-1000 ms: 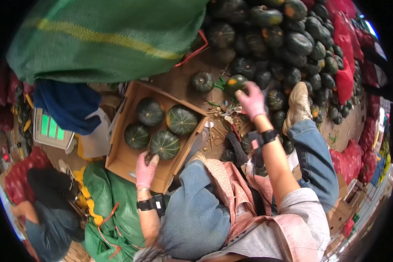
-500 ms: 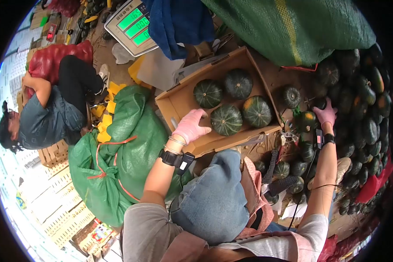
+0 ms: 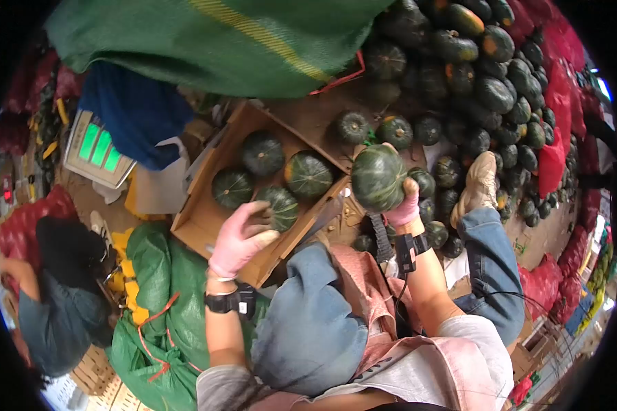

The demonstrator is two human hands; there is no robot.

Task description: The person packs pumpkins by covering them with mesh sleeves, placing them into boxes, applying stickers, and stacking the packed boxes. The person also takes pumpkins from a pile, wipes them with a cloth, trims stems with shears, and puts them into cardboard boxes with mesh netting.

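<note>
My right hand, in a pink glove, grips a round dark green pumpkin with pale stripes. It is held up just right of an open cardboard box. Inside the box lie several similar pumpkins, one of them with an orange patch. Over the box's near side is my left hand, also pink-gloved, its fingers and thumb apart and holding nothing. Its fingertips are beside the nearest boxed pumpkin; whether they touch it I cannot tell.
A large heap of pumpkins rises at the right. Green woven sacks stand at the left, and another hangs over the top. A scale with lit green displays is partly covered by blue cloth. Another person sits at far left.
My right hand has come back from the heap toward the box and now holds a pumpkin. The view has swung right. My left hand stays by the box's near side.
</note>
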